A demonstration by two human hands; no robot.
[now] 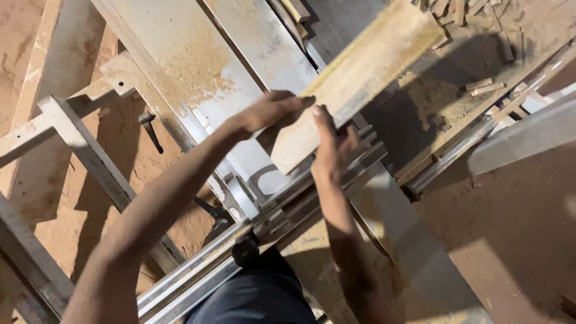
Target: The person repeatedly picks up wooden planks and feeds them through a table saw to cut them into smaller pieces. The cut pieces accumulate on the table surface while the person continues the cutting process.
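I have a wooden board [354, 78] in both hands, at its near end, above the grey metal table [180, 54] of a saw machine. My left hand [273, 111] lies over the board's left edge, fingers stretched flat along the top face. My right hand [333, 147] comes up under the near end, thumb and fingers pressed against the wood. So neither grip is a clenched fist; both are flat clamps on the board, left from above, right from below and the side.

The board runs away from me to the upper right, tilted, its far end well out over the sawdust-strewn floor [510, 210]. It looks like a stiff, planed plank, pale and dusty. I judge it fairly light for its length, but holding it only at one end will make the far end want to drop. The fine dust on the faces could make it slip, so the edges are the surer hold. It seems sturdy, not fragile.

Just below my hands lie the machine's metal guide rails [288, 210]. Offcut sticks [480, 36] lie scattered on the floor at upper right. I see no packages, labels or signs anywhere in view.
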